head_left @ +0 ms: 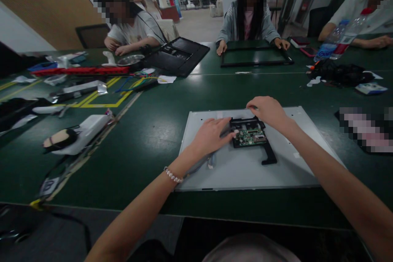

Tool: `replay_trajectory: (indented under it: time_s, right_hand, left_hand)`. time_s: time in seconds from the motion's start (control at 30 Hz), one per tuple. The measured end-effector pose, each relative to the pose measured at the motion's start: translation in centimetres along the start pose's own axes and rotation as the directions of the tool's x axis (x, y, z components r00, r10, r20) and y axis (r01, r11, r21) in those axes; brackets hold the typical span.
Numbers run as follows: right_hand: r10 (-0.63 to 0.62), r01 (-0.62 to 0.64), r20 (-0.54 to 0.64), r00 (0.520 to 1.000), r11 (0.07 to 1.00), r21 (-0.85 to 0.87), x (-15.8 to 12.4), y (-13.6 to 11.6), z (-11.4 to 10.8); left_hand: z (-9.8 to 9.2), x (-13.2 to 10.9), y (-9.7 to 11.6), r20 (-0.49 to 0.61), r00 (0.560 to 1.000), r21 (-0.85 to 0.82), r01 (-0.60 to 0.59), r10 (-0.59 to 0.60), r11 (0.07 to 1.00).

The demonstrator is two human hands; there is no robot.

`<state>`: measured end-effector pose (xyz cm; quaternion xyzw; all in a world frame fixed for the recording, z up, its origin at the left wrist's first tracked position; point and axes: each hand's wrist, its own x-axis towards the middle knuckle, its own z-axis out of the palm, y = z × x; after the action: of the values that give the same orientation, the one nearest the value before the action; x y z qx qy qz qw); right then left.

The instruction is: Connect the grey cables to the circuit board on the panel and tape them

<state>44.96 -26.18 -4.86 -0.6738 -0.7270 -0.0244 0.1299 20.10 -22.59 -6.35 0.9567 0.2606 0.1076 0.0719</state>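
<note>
A pale metal panel [196, 163] lies flat in front of me. On it sits a black plastic bracket [269, 156] around a green circuit board [250, 136]. My left hand [211, 135] rests at the bracket's left side, its fingers stretched out and its thumb apart near the board's edge. Just above the bracket's upper right corner is my right hand [267, 110], with thumb and fingers pinched together. Whatever is between those fingertips is too small or hidden to make out. A flat grey cable [211, 160] lies on the panel below my left hand.
Across the green table [147, 139], a person's hands touch a black rectangular frame [257, 64]. Another person sits behind a black monitor shell [178, 55]. Plastic bottles [333, 41] stand to the right. A white device [89, 131] and cables lie to the left.
</note>
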Motion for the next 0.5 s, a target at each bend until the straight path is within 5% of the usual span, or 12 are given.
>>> replay_trajectory:
  time_s: [0.2,0.5]
  right_hand:
    - [-0.069,0.086,0.173,0.983,0.992,-0.092,0.0,0.1,0.2]
    - [-0.085,0.109,0.251,0.964,0.991,-0.082,0.1,0.0,0.1]
  left_hand:
    - [0.7,-0.5,-0.1,0.157,0.984,-0.084,-0.075,0.087,0.994]
    - [0.8,-0.1,-0.5,0.185,0.979,-0.165,-0.058,0.089,0.985]
